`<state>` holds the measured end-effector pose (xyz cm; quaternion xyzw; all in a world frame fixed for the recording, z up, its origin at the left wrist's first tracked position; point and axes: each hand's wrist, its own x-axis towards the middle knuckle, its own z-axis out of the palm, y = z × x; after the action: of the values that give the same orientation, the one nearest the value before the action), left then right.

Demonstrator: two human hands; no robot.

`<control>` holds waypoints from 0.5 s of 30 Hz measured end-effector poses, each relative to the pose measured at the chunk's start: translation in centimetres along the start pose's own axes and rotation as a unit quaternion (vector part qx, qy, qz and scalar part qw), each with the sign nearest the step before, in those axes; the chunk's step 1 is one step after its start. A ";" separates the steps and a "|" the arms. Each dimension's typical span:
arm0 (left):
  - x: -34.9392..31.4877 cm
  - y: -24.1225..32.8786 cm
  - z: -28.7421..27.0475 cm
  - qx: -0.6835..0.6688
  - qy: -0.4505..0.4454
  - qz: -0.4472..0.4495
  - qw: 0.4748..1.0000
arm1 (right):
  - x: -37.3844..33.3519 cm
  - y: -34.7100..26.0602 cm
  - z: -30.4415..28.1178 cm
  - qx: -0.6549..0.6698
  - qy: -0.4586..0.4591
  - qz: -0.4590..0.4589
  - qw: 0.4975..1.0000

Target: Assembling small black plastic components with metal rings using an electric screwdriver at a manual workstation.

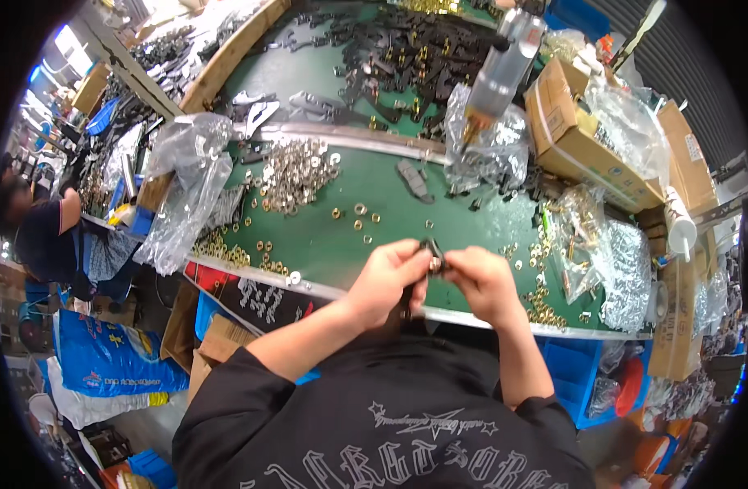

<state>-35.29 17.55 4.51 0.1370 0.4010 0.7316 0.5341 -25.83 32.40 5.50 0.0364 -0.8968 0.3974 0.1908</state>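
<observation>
Close to the green bench's front edge, my two hands meet at a small black part with a shiny metal bit on it (432, 246). My left hand (390, 275) is closed around the part, its thumb on top. From the other side my right hand (481, 277) pinches at the part's right end; its fingertips hide what they grip. A dark length shows below the left fingers. Beyond the hands lie brass-coloured rings (360, 209), a pile of silver metal pieces (296, 175) and a dark grey flat part (414, 181).
A pneumatic tool (504, 69) hangs above the far right of the bench. Clear plastic bags (186, 187) drape over the left side. An open cardboard box (586, 147) stands at right. Many black parts (406, 49) cover the far shelf. Another person (44, 216) sits at far left.
</observation>
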 end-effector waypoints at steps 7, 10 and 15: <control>5.1 -1.1 -4.1 0.170 0.131 -0.020 0.976 | 1.2 7.0 5.3 -0.083 0.079 0.027 0.993; 6.1 -2.2 -4.6 0.198 0.174 -0.029 0.964 | 0.8 8.0 6.3 -0.064 0.042 0.106 0.991; 6.5 -3.3 -4.6 0.176 0.212 0.011 0.961 | 0.7 7.5 6.5 -0.069 0.053 0.123 0.989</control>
<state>-38.47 21.68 -2.33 0.0752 0.6258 0.6678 0.3959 -30.11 32.88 -3.47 -0.1091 -0.9083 0.3564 0.1899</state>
